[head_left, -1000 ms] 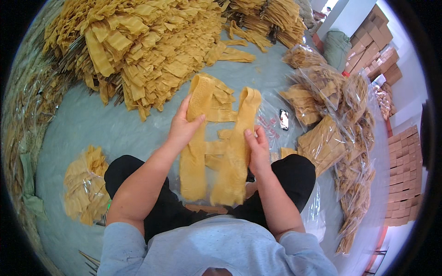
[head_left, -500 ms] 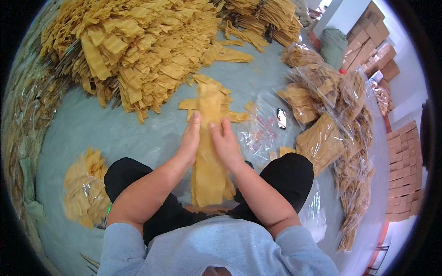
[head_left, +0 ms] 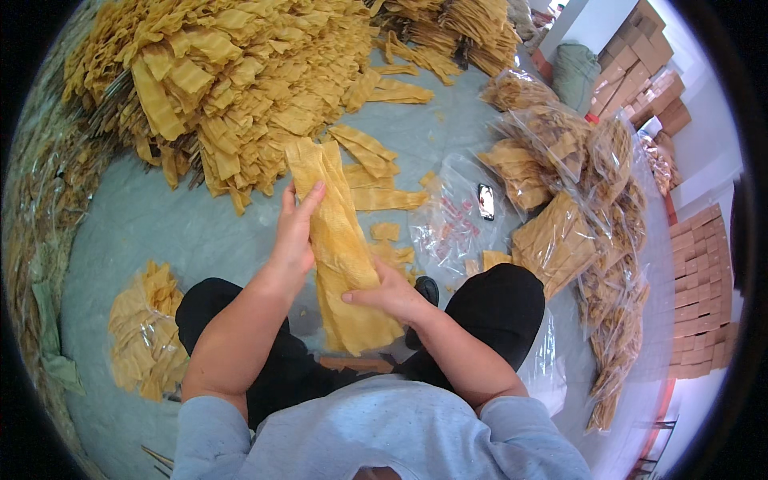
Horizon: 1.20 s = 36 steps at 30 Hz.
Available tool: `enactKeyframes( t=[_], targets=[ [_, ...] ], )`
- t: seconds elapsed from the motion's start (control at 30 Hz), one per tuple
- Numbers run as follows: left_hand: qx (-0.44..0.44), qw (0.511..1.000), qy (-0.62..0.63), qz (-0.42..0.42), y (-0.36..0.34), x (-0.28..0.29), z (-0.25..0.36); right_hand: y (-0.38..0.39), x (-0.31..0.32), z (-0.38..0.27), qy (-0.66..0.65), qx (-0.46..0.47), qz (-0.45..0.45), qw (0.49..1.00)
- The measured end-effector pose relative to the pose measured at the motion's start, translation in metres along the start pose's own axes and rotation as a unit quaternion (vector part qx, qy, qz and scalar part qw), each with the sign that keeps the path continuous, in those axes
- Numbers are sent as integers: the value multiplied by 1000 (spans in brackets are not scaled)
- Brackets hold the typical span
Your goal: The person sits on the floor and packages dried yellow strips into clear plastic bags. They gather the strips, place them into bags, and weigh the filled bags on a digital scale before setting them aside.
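Between my knees I hold a long, flat stack of yellow dried sheets (head_left: 334, 224), which look like bean curd skin. My left hand (head_left: 294, 232) is closed round its left edge near the upper part, thumb on top. Lower down, my right hand (head_left: 390, 294) grips the right edge, its thumb lying across the top sheet. The stack tilts, its far end leaning left. Beyond and to the right of it, loose yellow strips (head_left: 376, 198) and small broken pieces (head_left: 386, 232) lie on the floor.
A big heap of yellow sheets (head_left: 232, 88) rises at the far left. Clear plastic bags of sheets (head_left: 556, 240) line the right side, near a phone (head_left: 486, 202) and a clear plastic bag (head_left: 448, 232). Another filled bag (head_left: 148, 336) sits by my left knee. Cartons (head_left: 696, 296) stand far right.
The stack has come up off the floor pieces and tilted, its far end swinging left. My left hand has shifted left and my right hand nearer to me, both now gripping the edges.
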State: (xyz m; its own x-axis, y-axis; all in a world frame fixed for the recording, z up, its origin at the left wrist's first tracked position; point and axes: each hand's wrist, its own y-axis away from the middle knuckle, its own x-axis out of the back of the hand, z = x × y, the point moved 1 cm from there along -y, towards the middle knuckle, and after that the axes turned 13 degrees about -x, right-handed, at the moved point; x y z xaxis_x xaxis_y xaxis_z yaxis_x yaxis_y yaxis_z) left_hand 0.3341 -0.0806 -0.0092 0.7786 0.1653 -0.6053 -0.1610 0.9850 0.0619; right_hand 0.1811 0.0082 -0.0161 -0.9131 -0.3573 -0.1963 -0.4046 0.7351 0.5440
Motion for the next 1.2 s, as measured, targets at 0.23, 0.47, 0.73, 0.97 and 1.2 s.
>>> enactKeyframes(
  t=[0.23,0.47,0.73,0.97,1.2],
  targets=[
    [29,999,29,-26,-16,15,25,1,13,20,214,102,48,970],
    [226,950,155,-146,-6,60,29,2,5,23,197,81,-92,973],
    [17,990,96,-105,8,38,57,-6,18,8,144,-6,-159,977],
    [113,990,37,78,-7,72,47,-10,2,10,292,60,-149,943],
    [134,989,19,53,-20,80,19,-6,-5,12,54,3,-105,993]
  ],
)
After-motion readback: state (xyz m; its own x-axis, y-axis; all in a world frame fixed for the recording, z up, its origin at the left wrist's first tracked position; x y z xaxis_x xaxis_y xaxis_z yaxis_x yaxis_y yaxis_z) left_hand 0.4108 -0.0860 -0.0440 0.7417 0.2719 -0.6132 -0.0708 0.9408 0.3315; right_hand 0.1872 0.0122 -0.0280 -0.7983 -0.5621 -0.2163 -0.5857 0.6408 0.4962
